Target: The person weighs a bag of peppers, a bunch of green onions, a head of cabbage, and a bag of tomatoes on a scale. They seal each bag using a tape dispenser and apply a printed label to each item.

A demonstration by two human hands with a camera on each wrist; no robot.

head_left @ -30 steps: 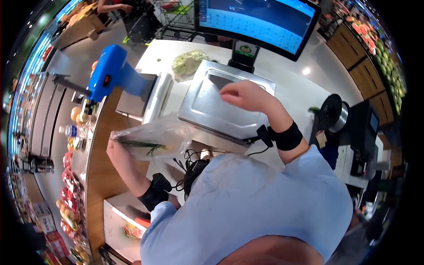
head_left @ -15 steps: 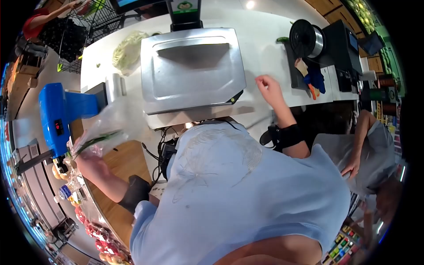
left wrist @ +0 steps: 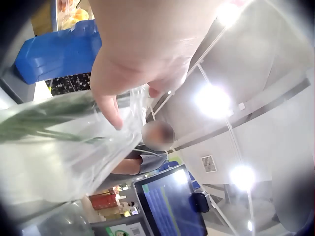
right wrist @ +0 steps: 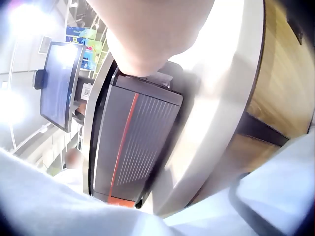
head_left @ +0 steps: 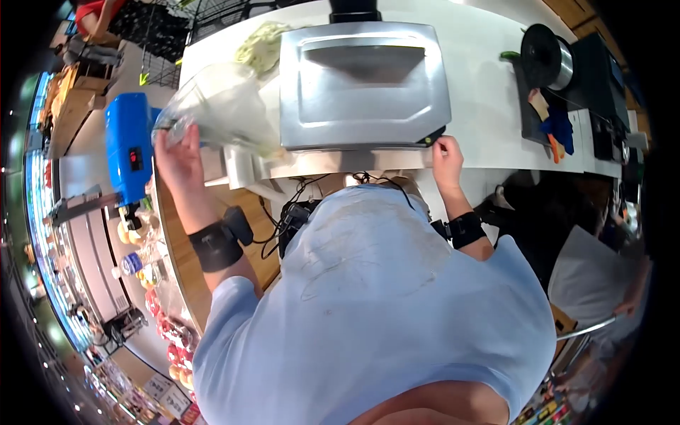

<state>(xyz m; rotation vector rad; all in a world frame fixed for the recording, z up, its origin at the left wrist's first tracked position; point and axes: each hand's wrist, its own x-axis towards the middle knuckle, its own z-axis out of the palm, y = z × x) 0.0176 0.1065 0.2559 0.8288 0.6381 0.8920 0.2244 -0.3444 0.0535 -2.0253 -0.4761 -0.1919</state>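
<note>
In the head view my left hand (head_left: 183,159) holds a clear plastic bag (head_left: 223,99) up on the left, next to the scale. Long green leaves (left wrist: 54,123) show through its film in the left wrist view. My right hand (head_left: 448,161) is at the front right corner of the silver weighing scale (head_left: 365,92), its fingers bent inward. The right wrist view has this hand against the end of the scale's dark ribbed housing (right wrist: 140,137); its fingertips are hidden, and I cannot tell whether they hold anything.
A pale leafy cabbage (head_left: 261,48) lies behind the bag on the white counter (head_left: 489,92). Left of it stands a blue machine (head_left: 129,142). A black spool (head_left: 542,57) is at the right. A screen (right wrist: 61,86) rises beyond the scale; cables (head_left: 304,188) hang below the counter edge.
My left hand has raised the bag and brought it inward toward the scale. The right hand went from over the pan to the right, then in to its front right corner.
</note>
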